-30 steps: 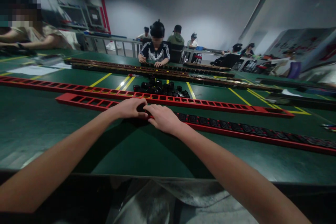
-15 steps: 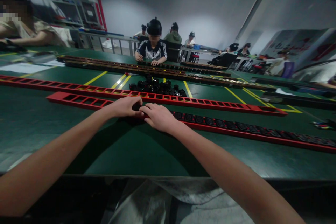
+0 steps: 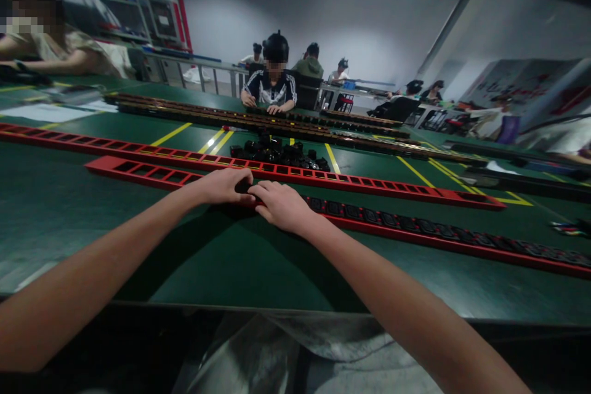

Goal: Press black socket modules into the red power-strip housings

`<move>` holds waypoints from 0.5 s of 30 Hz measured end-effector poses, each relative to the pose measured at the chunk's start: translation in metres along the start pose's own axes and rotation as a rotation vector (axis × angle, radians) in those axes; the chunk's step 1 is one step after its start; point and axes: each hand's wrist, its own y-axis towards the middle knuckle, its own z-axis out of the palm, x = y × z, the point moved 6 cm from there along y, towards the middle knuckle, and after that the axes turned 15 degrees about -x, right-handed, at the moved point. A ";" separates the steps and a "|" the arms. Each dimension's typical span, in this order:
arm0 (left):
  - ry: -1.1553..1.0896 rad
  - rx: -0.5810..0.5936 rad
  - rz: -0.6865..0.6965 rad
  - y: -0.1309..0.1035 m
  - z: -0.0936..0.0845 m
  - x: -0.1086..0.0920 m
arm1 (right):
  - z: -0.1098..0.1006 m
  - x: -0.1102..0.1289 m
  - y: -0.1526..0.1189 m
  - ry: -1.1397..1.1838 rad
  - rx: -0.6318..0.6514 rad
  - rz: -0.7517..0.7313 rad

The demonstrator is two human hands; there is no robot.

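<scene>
Next to nothing has moved over the last half second: the view has swung a touch, while both hands stay at the same spot along the near red frame [image 3: 406,236]. From where I stand, the left hand [image 3: 225,184] arches over the frame with thumb and forefinger curved around a dark gap, and the right hand [image 3: 284,205] lies palm-down against it, fingertips meeting the left's. Whether either one is clamped on a part I cannot tell; the fingers hide it. The frame lies across the green table [image 3: 221,277], bare slots to the left of the hands, black pieces [image 3: 370,215] seated in a row to the right. Just behind it runs a second red frame [image 3: 450,197], with a pile of black parts [image 3: 281,151] beyond. If this is seating work, as I judge, it calls for square, even pressure from both hands, the frame kept from skidding, and a look along the row to check everything sits level.
</scene>
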 end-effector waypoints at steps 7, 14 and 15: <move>-0.051 0.016 0.055 -0.002 -0.005 -0.007 | -0.001 0.000 0.000 -0.014 0.023 0.035; 0.124 -0.002 0.204 -0.004 0.002 -0.023 | -0.005 0.001 0.001 -0.095 0.043 0.114; 0.138 -0.003 0.217 -0.004 0.004 -0.025 | -0.005 0.001 0.001 -0.094 0.045 0.114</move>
